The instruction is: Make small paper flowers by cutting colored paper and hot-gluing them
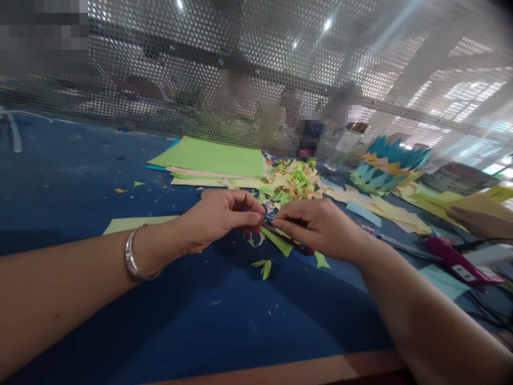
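My left hand (230,214), with a silver bangle on the wrist, pinches thumb and forefinger together over the blue table. Nearly touching it, my right hand (312,224) has its fingertips pressed together too. Between the fingertips shows a tiny bluish bit, too small to name. A dark tool with a dark red handle (303,248), perhaps scissors, runs below my right hand; whether the hand grips it I cannot tell. Under it lies a green paper strip (280,243). Small folded green cut pieces (263,267) rest on the table nearer me.
Behind my hands are a heap of paper scraps (294,179) and a stack of green sheets (220,158). At right stand a clear bottle (342,149), a layered paper crown shape (390,166) and a purple power strip (460,262). Another person's hand (481,216) holds yellow paper.
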{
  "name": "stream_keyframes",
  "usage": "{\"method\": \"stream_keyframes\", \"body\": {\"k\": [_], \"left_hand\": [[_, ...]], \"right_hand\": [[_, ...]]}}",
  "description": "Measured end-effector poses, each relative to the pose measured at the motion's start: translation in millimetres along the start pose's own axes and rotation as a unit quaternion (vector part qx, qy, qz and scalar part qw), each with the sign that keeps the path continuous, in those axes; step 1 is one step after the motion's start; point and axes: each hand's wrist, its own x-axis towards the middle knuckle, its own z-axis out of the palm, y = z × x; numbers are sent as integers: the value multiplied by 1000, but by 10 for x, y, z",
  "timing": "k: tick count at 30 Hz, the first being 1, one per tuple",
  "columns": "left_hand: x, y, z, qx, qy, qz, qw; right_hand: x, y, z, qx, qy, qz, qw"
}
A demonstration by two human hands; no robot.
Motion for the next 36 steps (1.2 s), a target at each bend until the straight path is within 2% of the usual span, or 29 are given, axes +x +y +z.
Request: {"method": "stream_keyframes", "body": {"k": [3, 7, 11, 18, 23, 36], "left_hand": [[17, -28, -18, 30, 7, 36, 999], [44, -46, -55, 22, 14, 52, 998], [57, -29, -75, -3, 28, 43, 999], [129, -37, -137, -91, 98, 15, 991], [150, -55, -161, -130, 103, 4, 986], [113, -51, -126, -94, 97, -25, 991]], "right_hand": [[4, -4, 5, 0, -2, -3, 1000], [-2, 16, 0, -4, 3, -3, 1000], [-16, 29, -15, 3, 7, 7, 1000], [-17, 75, -24, -30, 21, 37, 999], [-17, 119, -28, -84, 12, 80, 993], [-14, 184, -18, -164, -61, 153, 973]]}}
